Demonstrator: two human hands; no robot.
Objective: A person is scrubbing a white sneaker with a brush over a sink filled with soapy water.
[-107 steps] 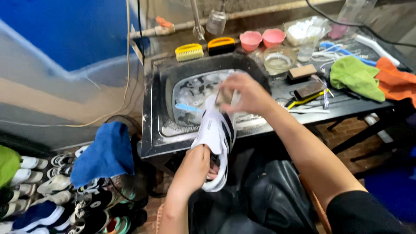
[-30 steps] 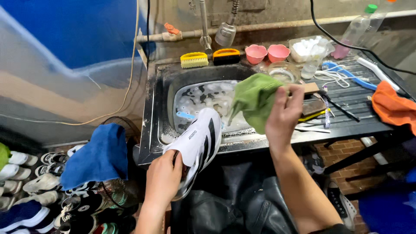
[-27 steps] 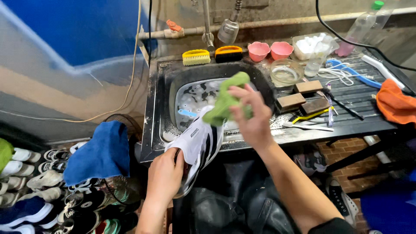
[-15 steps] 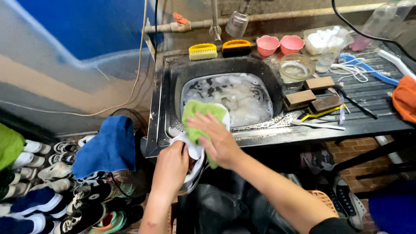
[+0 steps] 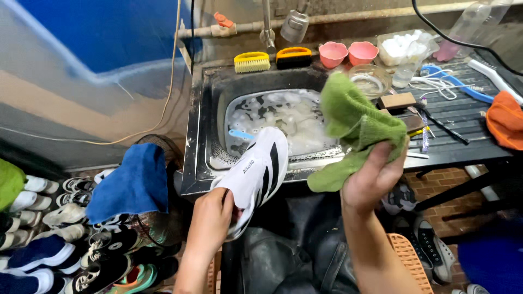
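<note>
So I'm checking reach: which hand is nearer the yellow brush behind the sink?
Left. The left hand holds the shoe below the yellow brush; the right hand, gripping the green cloth, is farther right.

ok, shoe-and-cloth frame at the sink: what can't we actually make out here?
Head view only:
- White shoe: heel end hidden by the left hand; its far side faces away.
- Green cloth: lower folds covered by the right hand.
- Sink: bottom hidden under foam; the blue-handled tool is partly sunk in it.
- Orange cloth: cut off by the right edge.
- Tap: top cut off by the upper edge.
</note>
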